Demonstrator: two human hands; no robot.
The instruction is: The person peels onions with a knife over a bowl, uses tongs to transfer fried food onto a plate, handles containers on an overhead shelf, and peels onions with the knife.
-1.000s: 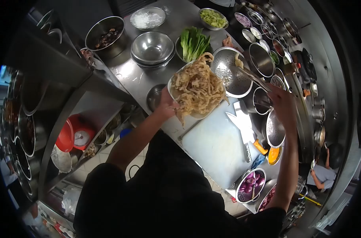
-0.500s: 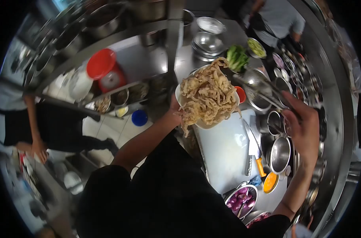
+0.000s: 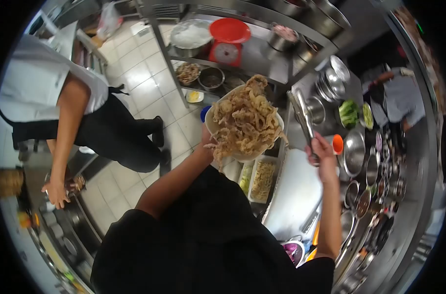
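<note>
My left hand (image 3: 207,140) is closed on the left edge of a white plate (image 3: 210,121), holding it up in front of me. Golden-brown battered fried pieces (image 3: 247,117) are heaped on the plate, some hanging past its rim. Metal tongs (image 3: 304,116) are in my right hand (image 3: 322,153), their ends pointing up and away, right of the plate and apart from the food. A white cutting board (image 3: 292,179) lies on the counter below my right hand. The underside of the plate and most of my left fingers are hidden.
A person (image 3: 71,93) stands at the left, another (image 3: 397,95) at the far right. A red scale (image 3: 226,53) sits on the steel shelf ahead. Lettuce (image 3: 348,114), a large metal bowl (image 3: 354,153) and several small bowls line the right counter.
My view has turned left, showing more of the floor and the person there. My right hand and the tongs have come closer to the plate. The fried food stays on the plate.
</note>
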